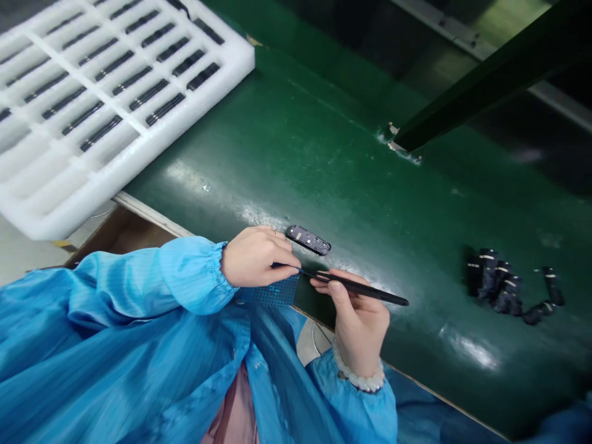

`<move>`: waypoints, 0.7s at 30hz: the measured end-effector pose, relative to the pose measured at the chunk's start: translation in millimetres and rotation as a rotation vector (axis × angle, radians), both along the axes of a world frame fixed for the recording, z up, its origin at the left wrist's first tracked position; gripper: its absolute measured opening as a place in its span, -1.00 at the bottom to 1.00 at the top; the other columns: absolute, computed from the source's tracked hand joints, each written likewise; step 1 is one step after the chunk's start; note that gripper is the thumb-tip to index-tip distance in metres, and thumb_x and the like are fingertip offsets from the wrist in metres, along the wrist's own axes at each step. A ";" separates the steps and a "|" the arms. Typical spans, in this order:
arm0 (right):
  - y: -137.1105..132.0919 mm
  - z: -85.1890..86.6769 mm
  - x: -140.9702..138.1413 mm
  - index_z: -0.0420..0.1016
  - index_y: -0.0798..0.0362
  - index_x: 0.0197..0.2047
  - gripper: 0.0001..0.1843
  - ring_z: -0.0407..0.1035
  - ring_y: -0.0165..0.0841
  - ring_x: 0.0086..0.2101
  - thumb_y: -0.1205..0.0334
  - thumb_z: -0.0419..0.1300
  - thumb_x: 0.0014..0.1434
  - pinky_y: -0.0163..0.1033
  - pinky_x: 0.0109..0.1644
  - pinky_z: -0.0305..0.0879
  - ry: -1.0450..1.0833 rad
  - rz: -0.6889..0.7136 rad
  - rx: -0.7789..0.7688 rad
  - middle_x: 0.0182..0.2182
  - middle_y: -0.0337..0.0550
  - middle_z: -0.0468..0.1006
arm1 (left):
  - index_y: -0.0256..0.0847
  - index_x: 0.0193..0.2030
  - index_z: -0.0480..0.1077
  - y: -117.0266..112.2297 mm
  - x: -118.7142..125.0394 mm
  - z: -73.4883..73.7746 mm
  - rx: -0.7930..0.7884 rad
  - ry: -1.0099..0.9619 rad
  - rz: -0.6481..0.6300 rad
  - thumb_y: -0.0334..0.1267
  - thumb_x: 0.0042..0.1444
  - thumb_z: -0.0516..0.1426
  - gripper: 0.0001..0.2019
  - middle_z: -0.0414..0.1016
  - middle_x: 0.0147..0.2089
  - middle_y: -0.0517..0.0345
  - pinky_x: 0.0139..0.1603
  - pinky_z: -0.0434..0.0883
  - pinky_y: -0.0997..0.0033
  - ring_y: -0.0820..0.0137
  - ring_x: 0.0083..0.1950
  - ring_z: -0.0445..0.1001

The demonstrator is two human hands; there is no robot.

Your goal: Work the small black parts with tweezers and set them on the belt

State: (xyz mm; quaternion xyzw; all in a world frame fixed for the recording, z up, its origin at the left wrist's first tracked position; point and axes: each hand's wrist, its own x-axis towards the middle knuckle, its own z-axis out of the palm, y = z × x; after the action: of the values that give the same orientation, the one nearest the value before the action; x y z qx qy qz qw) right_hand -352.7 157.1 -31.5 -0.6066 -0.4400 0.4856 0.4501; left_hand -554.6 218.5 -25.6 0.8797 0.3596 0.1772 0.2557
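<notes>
My right hand (358, 317) grips a pair of slim black tweezers (374, 291), their tips pointing left toward my left fingertips. Between the closed fingers of my left hand (261, 256) is the edge of a blue sheet (277, 293) dotted with small holes, which hangs near the table's front edge. The tweezer tips meet the sheet's upper corner; whether they pinch anything there is too small to tell. Just beyond my left hand, a long dark housing with rounded ends (309, 240) lies on the green table (296, 142), small components showing on its upper face.
At the back left, a white foam tray (185, 120) overhangs the table's edge, with black parts in many of its slots. Several small black pieces (504, 287) lie in a heap on the right. A dark post (462, 92) rises from the table's far side.
</notes>
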 end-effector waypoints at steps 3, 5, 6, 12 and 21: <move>1.6 0.6 -0.7 0.55 0.07 -0.23 -0.82 0.56 -0.35 -0.40 0.20 0.28 0.08 -0.25 -0.28 0.56 0.001 0.011 -0.017 -0.39 -0.16 0.64 | -0.10 -0.27 0.52 -0.9 -0.2 -0.2 0.011 0.002 -0.009 -0.23 0.23 0.05 -0.79 0.52 -0.41 0.29 -0.33 0.17 0.44 0.51 -0.36 0.41; 2.2 0.8 -0.7 0.55 0.07 -0.23 -0.82 0.56 -0.36 -0.41 0.19 0.29 0.08 -0.26 -0.29 0.56 0.001 0.020 -0.026 -0.40 -0.17 0.64 | -0.10 -0.27 0.52 -1.3 -0.4 0.0 0.011 0.007 -0.013 -0.23 0.23 0.06 -0.80 0.52 -0.42 0.28 -0.32 0.17 0.44 0.51 -0.36 0.41; 2.4 0.9 -0.6 0.54 0.07 -0.24 -0.82 0.56 -0.36 -0.42 0.19 0.29 0.08 -0.26 -0.29 0.56 -0.003 0.020 -0.028 -0.41 -0.18 0.64 | -0.10 -0.27 0.52 -1.3 -0.5 0.1 0.009 0.012 -0.014 -0.23 0.23 0.05 -0.80 0.51 -0.42 0.28 -0.32 0.16 0.44 0.51 -0.36 0.40; 1.8 -0.1 0.8 0.54 0.09 -0.26 -0.81 0.55 -0.35 -0.46 0.16 0.28 0.08 -0.24 -0.33 0.55 -0.027 0.001 -0.027 -0.47 -0.17 0.63 | -0.09 -0.26 0.52 -1.2 -1.0 0.1 -0.005 0.019 -0.015 -0.22 0.23 0.05 -0.79 0.51 -0.43 0.28 -0.32 0.16 0.43 0.50 -0.36 0.39; 7.1 -0.6 -2.0 0.52 0.12 -0.28 -0.80 0.54 -0.36 -0.49 0.16 0.28 0.08 -0.28 -0.38 0.52 0.013 -0.121 0.017 -0.51 -0.19 0.62 | -0.11 -0.27 0.53 -2.1 -1.2 1.4 0.045 -0.030 -0.018 -0.22 0.24 0.04 -0.78 0.46 -0.46 0.25 -0.31 0.19 0.44 0.48 -0.36 0.35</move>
State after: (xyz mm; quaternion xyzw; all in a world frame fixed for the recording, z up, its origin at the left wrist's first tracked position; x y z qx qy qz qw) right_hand -354.7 164.2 -32.0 -0.6252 -0.4036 0.4576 0.4867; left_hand -555.8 216.4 -24.2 0.8856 0.3436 0.1962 0.2431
